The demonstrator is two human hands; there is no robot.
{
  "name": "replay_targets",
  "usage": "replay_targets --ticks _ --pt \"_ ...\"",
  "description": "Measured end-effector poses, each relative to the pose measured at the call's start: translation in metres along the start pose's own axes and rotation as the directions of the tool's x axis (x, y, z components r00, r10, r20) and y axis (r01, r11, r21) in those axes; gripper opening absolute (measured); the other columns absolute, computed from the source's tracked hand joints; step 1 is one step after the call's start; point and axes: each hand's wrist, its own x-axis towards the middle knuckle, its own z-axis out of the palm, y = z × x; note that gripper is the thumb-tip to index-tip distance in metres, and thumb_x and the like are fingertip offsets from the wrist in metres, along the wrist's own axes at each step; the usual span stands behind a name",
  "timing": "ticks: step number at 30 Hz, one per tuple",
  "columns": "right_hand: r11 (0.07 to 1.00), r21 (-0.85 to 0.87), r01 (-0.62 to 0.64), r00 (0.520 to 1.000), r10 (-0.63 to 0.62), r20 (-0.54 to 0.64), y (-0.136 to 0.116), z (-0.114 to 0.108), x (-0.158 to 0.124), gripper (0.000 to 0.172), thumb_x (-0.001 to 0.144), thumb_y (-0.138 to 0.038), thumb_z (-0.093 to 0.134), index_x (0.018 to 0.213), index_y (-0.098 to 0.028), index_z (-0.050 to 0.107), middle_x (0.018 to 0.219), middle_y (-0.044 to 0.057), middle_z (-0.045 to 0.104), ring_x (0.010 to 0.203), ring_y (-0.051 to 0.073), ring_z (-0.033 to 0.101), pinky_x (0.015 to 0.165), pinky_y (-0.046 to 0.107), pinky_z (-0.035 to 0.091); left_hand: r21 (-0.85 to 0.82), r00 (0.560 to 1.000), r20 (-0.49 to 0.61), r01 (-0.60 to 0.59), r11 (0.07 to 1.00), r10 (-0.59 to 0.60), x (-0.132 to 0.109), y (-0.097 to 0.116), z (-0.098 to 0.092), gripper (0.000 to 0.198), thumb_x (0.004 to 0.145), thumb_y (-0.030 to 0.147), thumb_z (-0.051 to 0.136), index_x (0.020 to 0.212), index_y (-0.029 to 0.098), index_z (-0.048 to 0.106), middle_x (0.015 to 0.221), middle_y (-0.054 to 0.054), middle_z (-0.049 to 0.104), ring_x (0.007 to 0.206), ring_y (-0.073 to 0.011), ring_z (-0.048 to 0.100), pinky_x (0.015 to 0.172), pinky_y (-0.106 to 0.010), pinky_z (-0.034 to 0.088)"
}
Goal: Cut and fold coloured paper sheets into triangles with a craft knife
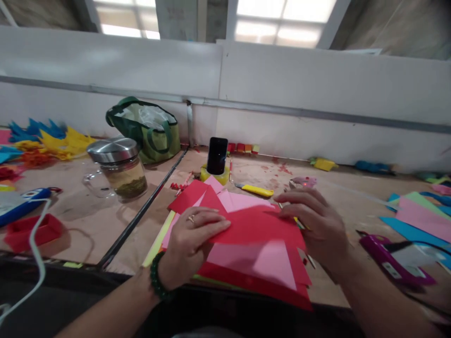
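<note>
A sheet of red paper [253,226] lies bent or folded across a loose stack of paper in front of me. My left hand [192,241], with a ring and a dark green bead bracelet, rests on the left part of that sheet, its fingers stretched out flat; its thumb is hidden. At the sheet's right end, my right hand [313,220] has curled fingers gripping the upper edge, the thumb out of sight. Pink paper [253,263] shows below the red sheet, with more red and yellow paper underneath. Beyond the stack lies a yellow utility knife [257,189].
A phone [217,156] stands in a yellow tape roll. Left are a lidded glass mug [123,176], a green bag [158,141], a red box [33,233] and a white cable. Right are a purple device [396,263] and coloured paper [423,218]. A wall panel backs the table.
</note>
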Motion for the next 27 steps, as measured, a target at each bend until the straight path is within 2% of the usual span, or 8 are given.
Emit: replay_targets --ticks 3,6,9,13,18,20,22,27 --pt "0.996 -0.084 0.028 0.998 -0.023 0.064 -0.004 0.008 -0.037 0.029 0.081 -0.007 0.055 0.103 -0.023 0.063 0.104 0.008 0.071 0.099 0.022 0.061 0.087 0.039 0.05 0.21 0.943 0.208 -0.303 0.929 0.261 -0.001 -0.004 0.013 0.029 0.09 0.009 0.045 0.109 0.016 0.066 0.101 -0.008 0.071 0.102 -0.0209 0.059 0.089 -0.037 0.047" --pt "0.996 -0.086 0.021 0.976 -0.001 0.22 -0.011 0.023 -0.071 0.044 0.078 0.003 0.042 0.105 -0.021 0.066 0.099 0.006 0.074 0.093 0.02 0.065 0.082 0.036 0.055 0.205 0.859 0.479 -0.311 0.928 0.182 -0.01 -0.007 0.024 0.026 0.09 0.01 0.046 0.103 0.018 0.067 0.094 -0.007 0.07 0.089 -0.0177 0.06 0.081 -0.032 0.049" --pt "0.995 -0.039 -0.094 0.957 0.102 0.273 -0.021 0.032 -0.09 0.047 0.073 0.004 0.039 0.102 -0.019 0.068 0.096 0.008 0.074 0.089 0.02 0.067 0.077 0.035 0.057 0.176 0.75 0.661 -0.151 0.973 -0.003 -0.011 -0.009 0.024 0.035 0.081 0.008 0.052 0.111 0.02 0.065 0.103 -0.007 0.068 0.093 -0.0193 0.06 0.084 -0.032 0.05" --pt "0.958 0.022 -0.286 0.906 0.263 0.331 -0.03 0.032 -0.096 0.035 0.075 -0.006 0.051 0.101 -0.021 0.068 0.106 0.009 0.071 0.099 0.024 0.065 0.082 0.038 0.056 0.08 0.63 0.767 0.095 0.992 -0.122 0.009 -0.017 0.014 0.05 0.068 -0.001 0.051 0.11 0.022 0.068 0.112 -0.006 0.066 0.103 -0.0193 0.059 0.092 -0.03 0.046" --pt "0.809 0.09 -0.581 0.791 0.536 0.296 -0.032 0.033 -0.094 0.017 0.088 -0.024 0.052 0.095 -0.023 0.068 0.098 0.007 0.072 0.09 0.02 0.066 0.079 0.032 0.055 0.011 0.512 0.817 0.445 0.896 -0.265 0.032 -0.039 0.015 0.019 0.081 0.017 0.051 0.075 0.015 0.069 0.077 -0.002 0.064 0.071 -0.0134 0.058 0.065 -0.021 0.045" --pt "0.72 0.086 -0.688 0.705 0.635 0.316 -0.03 0.036 -0.093 0.018 0.089 -0.033 0.053 0.088 -0.022 0.068 0.086 0.005 0.071 0.078 0.019 0.065 0.07 0.03 0.053 0.08 0.507 0.792 0.467 0.881 -0.34 0.034 -0.047 0.02 0.03 0.084 0.033 0.055 0.06 0.014 0.059 0.065 0.001 0.054 0.058 -0.0103 0.049 0.054 -0.021 0.037" --pt "0.657 0.039 -0.753 0.634 0.708 0.311 -0.029 0.04 -0.092 0.031 0.087 -0.043 0.054 0.067 -0.021 0.061 0.067 0.002 0.063 0.063 0.017 0.059 0.058 0.028 0.048 0.139 0.553 0.737 0.439 0.888 -0.388 0.033 -0.052 0.025 0.039 0.083 0.04 0.058 0.054 0.015 0.05 0.062 0.003 0.047 0.055 -0.0089 0.043 0.052 -0.022 0.033" --pt "0.63 -0.062 -0.774 0.602 0.763 0.235 -0.028 0.047 -0.091 0.046 0.084 -0.051 0.055 0.052 -0.023 0.037 0.054 -0.002 0.045 0.052 0.014 0.045 0.048 0.027 0.037 0.14 0.615 0.679 0.429 0.893 -0.402 0.025 -0.056 0.03 0.038 0.087 0.039 0.054 0.058 0.015 0.052 0.064 0.003 0.048 0.058 -0.01 0.045 0.057 -0.024 0.034"
